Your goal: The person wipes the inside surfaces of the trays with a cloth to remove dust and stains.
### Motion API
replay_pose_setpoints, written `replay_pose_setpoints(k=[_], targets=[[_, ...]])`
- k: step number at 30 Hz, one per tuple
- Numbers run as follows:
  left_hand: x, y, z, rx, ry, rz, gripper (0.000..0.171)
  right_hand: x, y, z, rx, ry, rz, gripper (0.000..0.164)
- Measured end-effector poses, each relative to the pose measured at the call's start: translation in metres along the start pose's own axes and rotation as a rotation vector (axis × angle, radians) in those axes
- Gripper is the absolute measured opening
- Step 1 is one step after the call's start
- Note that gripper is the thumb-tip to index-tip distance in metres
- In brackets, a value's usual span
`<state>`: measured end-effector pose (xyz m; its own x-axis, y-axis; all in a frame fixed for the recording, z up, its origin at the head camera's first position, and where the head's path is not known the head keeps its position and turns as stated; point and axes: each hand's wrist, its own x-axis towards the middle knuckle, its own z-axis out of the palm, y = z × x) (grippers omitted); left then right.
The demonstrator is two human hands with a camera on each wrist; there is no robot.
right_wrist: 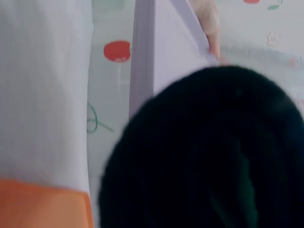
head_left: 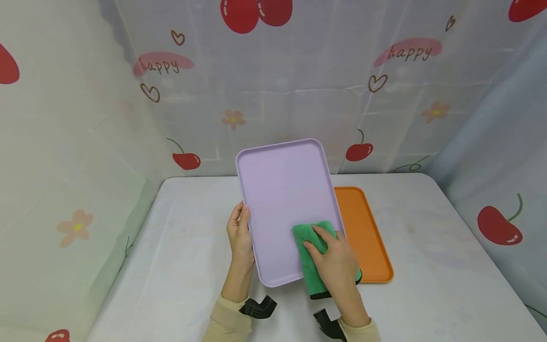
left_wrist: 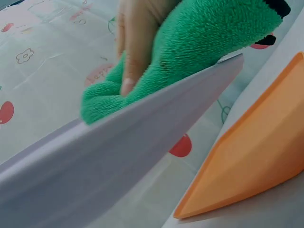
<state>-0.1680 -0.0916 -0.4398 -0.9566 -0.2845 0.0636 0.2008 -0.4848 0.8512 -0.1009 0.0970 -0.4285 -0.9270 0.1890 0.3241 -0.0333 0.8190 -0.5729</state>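
A lavender rectangular tray (head_left: 284, 190) is held up, tilted, with its inside facing me in the head view. My left hand (head_left: 240, 232) grips its left long edge, thumb on the rim and the other fingers mostly hidden behind. In my right hand (head_left: 335, 259) is a folded green cloth (head_left: 314, 270) with black edging, pressed on the tray's lower right part. From the left wrist, the green cloth (left_wrist: 190, 47) shows bunched over the tray's edge under the right hand's fingers (left_wrist: 137, 57). Dark cloth edging (right_wrist: 199, 142) fills much of the right wrist view.
An orange tray (head_left: 367, 237) lies on the white-covered table (head_left: 427, 247), partly behind the lavender tray and right hand. A printed curtain (head_left: 299, 95) with cherries and hearts hangs at the back and sides. Black wrist mounts (head_left: 258, 308) sit at both sleeves.
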Motion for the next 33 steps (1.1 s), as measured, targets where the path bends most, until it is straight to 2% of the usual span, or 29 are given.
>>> replay_pose_setpoints(k=[7, 16, 25, 33], targets=[[-0.001, 0.000, 0.000, 0.000, 0.010, 0.005, 0.019, 0.008, 0.024, -0.007, -0.008, 0.024, 0.107, 0.047], [-0.001, -0.001, 0.000, -0.013, -0.015, 0.012, 0.019, 0.005, 0.028, -0.002, 0.018, 0.045, 0.130, 0.046], [-0.001, -0.001, -0.002, -0.008, -0.011, 0.013, 0.021, 0.000, 0.025, 0.004, 0.014, 0.086, 0.129, 0.045], [0.001, -0.003, -0.004, -0.022, -0.016, 0.018, 0.023, -0.005, 0.017, 0.008, -0.006, 0.074, 0.065, 0.044]])
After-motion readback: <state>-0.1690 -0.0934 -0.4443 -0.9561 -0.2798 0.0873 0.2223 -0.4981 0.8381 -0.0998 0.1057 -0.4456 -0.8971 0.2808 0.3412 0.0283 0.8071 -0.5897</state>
